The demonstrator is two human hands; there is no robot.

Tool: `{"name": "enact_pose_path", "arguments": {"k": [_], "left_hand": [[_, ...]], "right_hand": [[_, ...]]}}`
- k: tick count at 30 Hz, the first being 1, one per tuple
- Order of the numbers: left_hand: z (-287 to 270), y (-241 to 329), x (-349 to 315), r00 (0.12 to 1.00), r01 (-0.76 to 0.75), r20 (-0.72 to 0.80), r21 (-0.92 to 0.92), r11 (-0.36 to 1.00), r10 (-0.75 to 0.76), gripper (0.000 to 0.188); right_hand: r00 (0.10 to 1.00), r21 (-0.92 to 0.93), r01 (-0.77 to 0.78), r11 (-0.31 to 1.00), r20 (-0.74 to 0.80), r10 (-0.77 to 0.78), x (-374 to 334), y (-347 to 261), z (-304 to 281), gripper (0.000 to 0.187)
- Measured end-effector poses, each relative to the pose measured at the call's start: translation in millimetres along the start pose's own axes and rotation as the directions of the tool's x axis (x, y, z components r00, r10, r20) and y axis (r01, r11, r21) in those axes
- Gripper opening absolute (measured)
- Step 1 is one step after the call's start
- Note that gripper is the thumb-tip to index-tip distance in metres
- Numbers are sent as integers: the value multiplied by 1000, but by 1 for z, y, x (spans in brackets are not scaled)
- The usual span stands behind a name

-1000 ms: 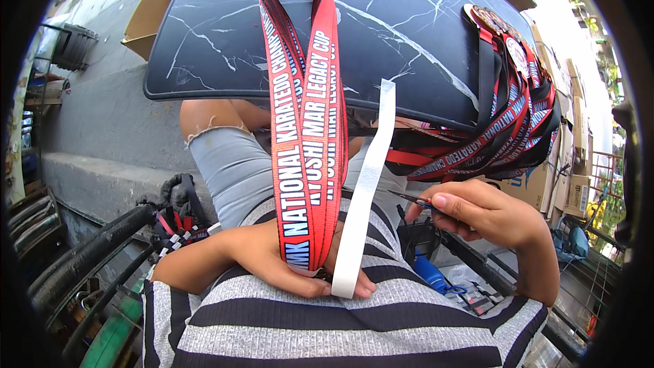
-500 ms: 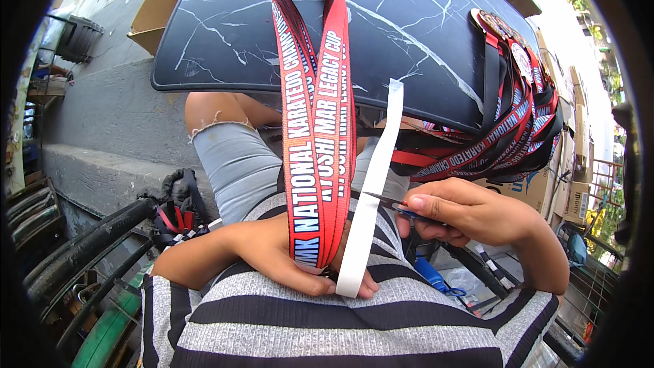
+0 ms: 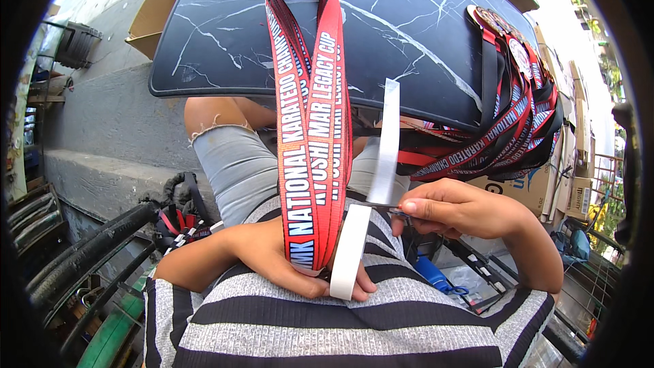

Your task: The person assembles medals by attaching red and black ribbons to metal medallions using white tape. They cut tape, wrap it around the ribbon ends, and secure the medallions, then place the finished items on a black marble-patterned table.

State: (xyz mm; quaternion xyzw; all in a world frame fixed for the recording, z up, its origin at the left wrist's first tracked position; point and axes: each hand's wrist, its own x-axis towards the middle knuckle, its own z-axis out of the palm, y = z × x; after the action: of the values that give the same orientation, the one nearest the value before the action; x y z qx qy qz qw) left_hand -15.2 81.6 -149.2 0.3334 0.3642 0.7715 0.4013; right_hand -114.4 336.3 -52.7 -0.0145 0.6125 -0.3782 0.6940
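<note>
My left hand [image 3: 276,255] is closed around the lower end of a bundle of red printed lanyards [image 3: 303,157], looped and bound near the top with a small pale band. The same fingers pinch the bottom of a white strip [image 3: 351,252]. My right hand [image 3: 453,211] grips a small dark-bladed cutter [image 3: 385,207], its handle mostly hidden by the fingers. The blade crosses the strip at mid-length. There the upper piece [image 3: 387,140] sits offset to the right of the lower one; whether they are fully parted, I cannot tell.
A black marble-patterned table [image 3: 225,27] stands in front of me. On its right side, medals [image 3: 504,27] and a heap of red and black lanyards [image 3: 504,129] hang over the edge. Cardboard boxes [image 3: 579,197] stand right; a blue bottle [image 3: 430,271] lies low right.
The cutter has moved left and slightly down across the white strip, which was one straight length before and is now broken in line at the blade. The lanyard bundle has shifted slightly left.
</note>
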Motion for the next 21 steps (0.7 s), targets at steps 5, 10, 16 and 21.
{"name": "enact_pose_path", "arguments": {"k": [5,10,16,21], "left_hand": [[4,-5,-3,998,43,-41,-123,991,-48,33],[3,-7,-2,999,0,-43,-144,990,-6,33],[-2,-6,2,999,46,4,-72,996,-46,31],[-5,0,0,996,83,-44,104,991,-78,37]], "right_hand": [[996,-226,72,971,-33,-82,7,12,-5,46],[982,-517,34,855,-144,-126,-14,11,-5,31],[838,-123,476,871,-238,-492,25,30,21,59],[777,155,619,770,-264,-571,55,47,23,27]]}}
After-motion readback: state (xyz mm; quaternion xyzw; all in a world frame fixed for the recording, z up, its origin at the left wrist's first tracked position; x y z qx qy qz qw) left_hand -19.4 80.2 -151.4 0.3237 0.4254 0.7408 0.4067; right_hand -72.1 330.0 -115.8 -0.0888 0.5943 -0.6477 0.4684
